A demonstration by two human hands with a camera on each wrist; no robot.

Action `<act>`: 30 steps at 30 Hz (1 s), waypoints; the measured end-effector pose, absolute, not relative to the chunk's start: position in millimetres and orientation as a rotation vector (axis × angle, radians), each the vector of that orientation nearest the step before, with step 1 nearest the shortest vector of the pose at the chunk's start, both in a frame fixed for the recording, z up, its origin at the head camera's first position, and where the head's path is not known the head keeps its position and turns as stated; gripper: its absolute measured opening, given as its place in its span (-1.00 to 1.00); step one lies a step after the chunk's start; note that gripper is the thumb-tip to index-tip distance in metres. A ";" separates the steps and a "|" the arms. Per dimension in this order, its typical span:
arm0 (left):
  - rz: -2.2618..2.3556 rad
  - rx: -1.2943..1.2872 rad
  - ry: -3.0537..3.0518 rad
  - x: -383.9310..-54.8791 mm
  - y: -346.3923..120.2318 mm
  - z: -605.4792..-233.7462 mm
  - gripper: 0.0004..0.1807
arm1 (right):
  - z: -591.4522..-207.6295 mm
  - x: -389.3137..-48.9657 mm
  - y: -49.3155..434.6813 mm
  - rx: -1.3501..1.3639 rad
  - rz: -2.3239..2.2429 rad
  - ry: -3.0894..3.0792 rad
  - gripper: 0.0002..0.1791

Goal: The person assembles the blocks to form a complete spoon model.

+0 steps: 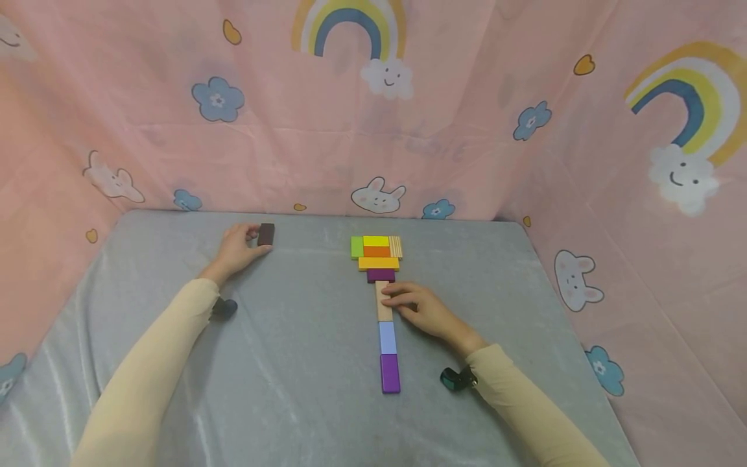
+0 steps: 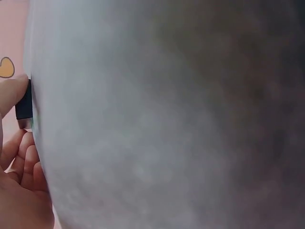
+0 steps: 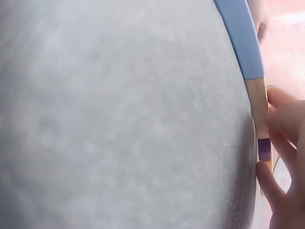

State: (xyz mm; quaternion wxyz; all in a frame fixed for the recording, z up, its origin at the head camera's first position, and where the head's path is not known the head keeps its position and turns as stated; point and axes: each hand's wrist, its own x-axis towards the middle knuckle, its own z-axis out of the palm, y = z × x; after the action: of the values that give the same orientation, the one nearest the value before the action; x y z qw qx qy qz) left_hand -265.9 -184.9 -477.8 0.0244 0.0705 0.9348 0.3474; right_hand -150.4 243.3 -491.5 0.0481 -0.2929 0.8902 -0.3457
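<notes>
At the far left of the cloth, my left hand pinches a dark brown block between thumb and fingers. That block shows as a dark piece beside the thumb in the left wrist view. My right hand rests its fingertips on a plain wooden block, fingers loosely extended. This wooden block lies in a column, with a light blue block and a purple block on its near side. Beyond it lies a dark purple block, then a longer yellow-orange block.
At the column's far end lie a green block, a yellow block, an orange block and a striped block. Grey cloth covers the table. A pink patterned curtain stands behind and at both sides.
</notes>
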 end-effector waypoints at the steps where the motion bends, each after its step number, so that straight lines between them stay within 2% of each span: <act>1: 1.072 0.217 2.894 -266.1 -184.6 -477.7 -0.27 | -491.3 -150.3 243.3 -0.891 -1.058 2.711 -0.68; 8: 1.049 0.183 2.906 -268.3 -182.1 -476.7 -0.25 | -492.4 -150.5 243.3 -0.878 -1.060 2.715 -0.68; 17: 1.087 0.124 2.917 -261.1 -179.5 -471.1 -0.45 | -491.4 -150.5 243.1 -0.871 -1.059 2.709 -0.68; 30: 1.143 0.084 2.898 -258.1 -179.8 -470.8 -0.48 | -490.0 -149.7 242.2 -0.872 -1.038 2.720 -0.67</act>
State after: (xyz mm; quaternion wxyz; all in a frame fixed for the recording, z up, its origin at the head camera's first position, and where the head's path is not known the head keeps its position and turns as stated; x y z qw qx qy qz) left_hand -258.1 -179.8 -470.8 0.0128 0.0269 0.9299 0.3667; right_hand -149.7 242.2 -490.0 0.0511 -0.2864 0.8939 -0.3411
